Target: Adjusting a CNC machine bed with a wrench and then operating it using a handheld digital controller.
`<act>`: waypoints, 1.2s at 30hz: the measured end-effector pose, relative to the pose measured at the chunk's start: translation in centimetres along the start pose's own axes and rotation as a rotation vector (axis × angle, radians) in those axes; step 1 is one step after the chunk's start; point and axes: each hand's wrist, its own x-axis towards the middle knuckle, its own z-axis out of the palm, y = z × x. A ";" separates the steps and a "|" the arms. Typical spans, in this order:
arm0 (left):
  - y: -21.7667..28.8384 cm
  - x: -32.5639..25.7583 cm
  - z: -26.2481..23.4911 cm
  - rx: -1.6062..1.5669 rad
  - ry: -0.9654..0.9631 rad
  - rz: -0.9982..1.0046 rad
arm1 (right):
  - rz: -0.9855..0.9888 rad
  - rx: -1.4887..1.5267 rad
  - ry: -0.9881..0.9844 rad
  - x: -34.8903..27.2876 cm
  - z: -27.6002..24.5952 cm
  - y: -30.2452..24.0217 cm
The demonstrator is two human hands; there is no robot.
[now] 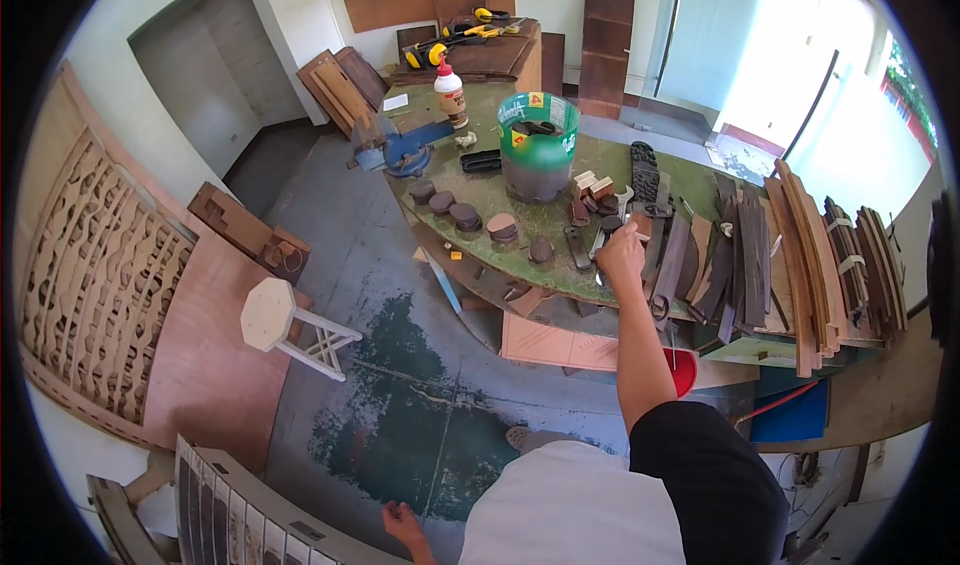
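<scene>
My right hand [622, 253] reaches over the green workbench [470, 187]. Its fingers are closed beside a dark round wooden piece [610, 224] and a reddish-brown wood block [641, 227]; what they grip is hidden by the hand. A wrench [625, 201] lies just beyond the fingertips. Left of the hand, small stacks of dark wooden discs [465, 216] stand along the bench's near edge, one stack with a lighter top [502, 226]. Low over the floor hangs my left hand [403, 525], its fingers loosely bent and apart, with nothing seen in it.
A green tub [538, 145], a glue bottle [451, 95] and a blue vise [405, 152] occupy the bench's far side. Dark wood strips [745, 255] and long boards [800, 265] cover its right end. A white stool [268, 315] stands on the floor at left; a red bucket [682, 370] sits below the bench.
</scene>
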 end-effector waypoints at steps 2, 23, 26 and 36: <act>-1.8 -0.7 0.4 0.043 -0.044 -0.006 | 0.053 0.040 0.057 0.3 0.1 0.0; -7.7 -12.7 -6.3 -0.111 0.013 -0.296 | -0.647 0.547 0.070 -7.3 -9.0 -4.1; -5.4 -11.6 -7.4 0.023 0.014 -0.207 | -0.802 0.787 -0.642 -20.6 -6.6 -10.4; 8.0 -13.1 -14.9 -1.110 0.124 -0.164 | -1.621 0.284 -1.909 -57.3 3.8 -10.5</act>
